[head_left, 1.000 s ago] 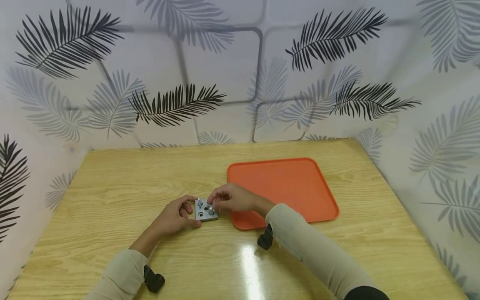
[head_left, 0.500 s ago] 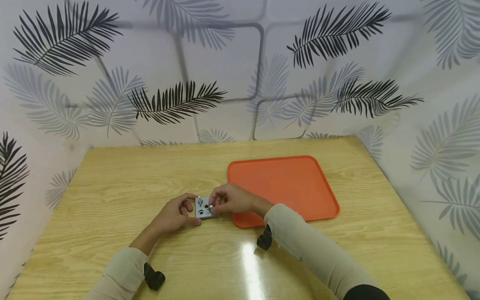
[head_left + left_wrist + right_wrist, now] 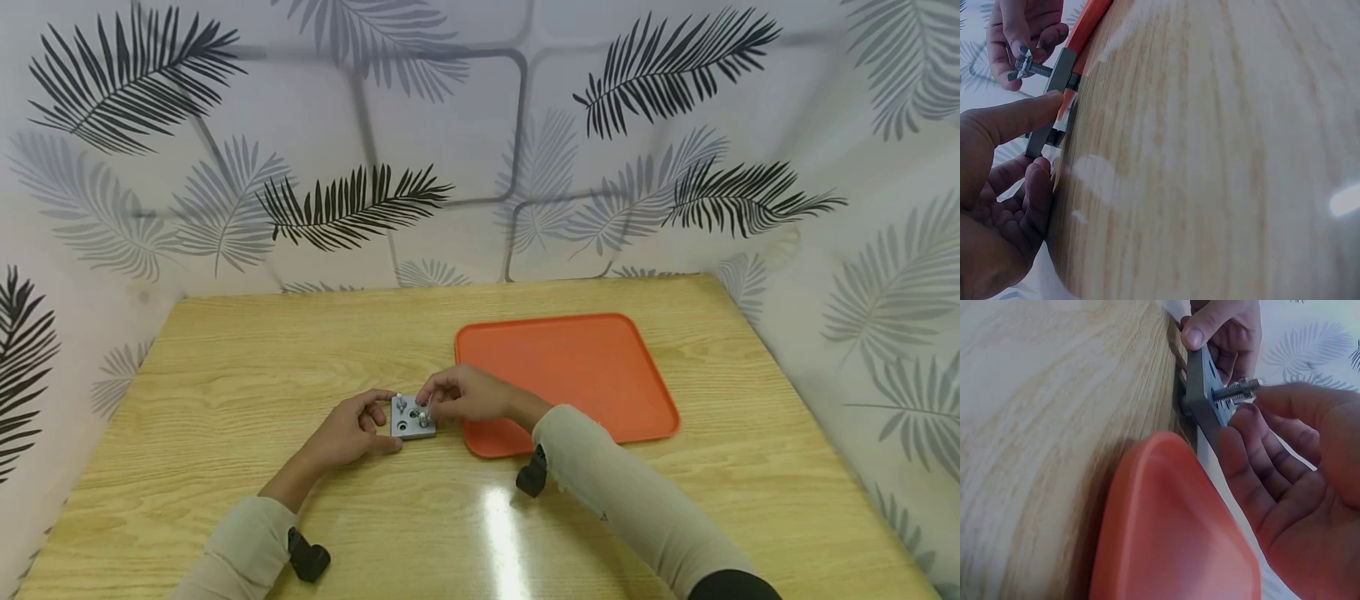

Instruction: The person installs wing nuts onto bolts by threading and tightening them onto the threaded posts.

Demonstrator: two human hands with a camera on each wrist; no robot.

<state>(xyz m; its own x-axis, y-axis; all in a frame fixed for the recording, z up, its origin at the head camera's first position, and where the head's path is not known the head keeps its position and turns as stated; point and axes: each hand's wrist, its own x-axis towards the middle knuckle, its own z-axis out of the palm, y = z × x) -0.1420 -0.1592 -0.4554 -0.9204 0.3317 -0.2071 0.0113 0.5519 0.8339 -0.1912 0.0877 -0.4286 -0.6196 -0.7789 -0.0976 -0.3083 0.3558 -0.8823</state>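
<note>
A small square grey metal plate [image 3: 411,432] with several round holes lies on the table, raised on bolt heads [image 3: 1055,138] under it. My left hand [image 3: 347,432] grips its left side, thumb on the near edge and fingers at the far edge. Two threaded bolts stand up through the plate. One, with a wing nut [image 3: 401,403], is at the far left corner. My right hand [image 3: 474,395] pinches the wing nut [image 3: 1024,63] on the other bolt [image 3: 1230,394], near the right edge, with thumb and fingers curled about it.
An orange tray [image 3: 570,367] lies right of the plate, its near left corner under my right forearm. The wooden table [image 3: 300,350] runs back to a wall with a leaf pattern. Black wrist cameras [image 3: 307,557] sit on both sleeves.
My right fingers close down over the wing nut, then lift and shift slightly back around it. My left hand keeps its grip and the plate stays in place.
</note>
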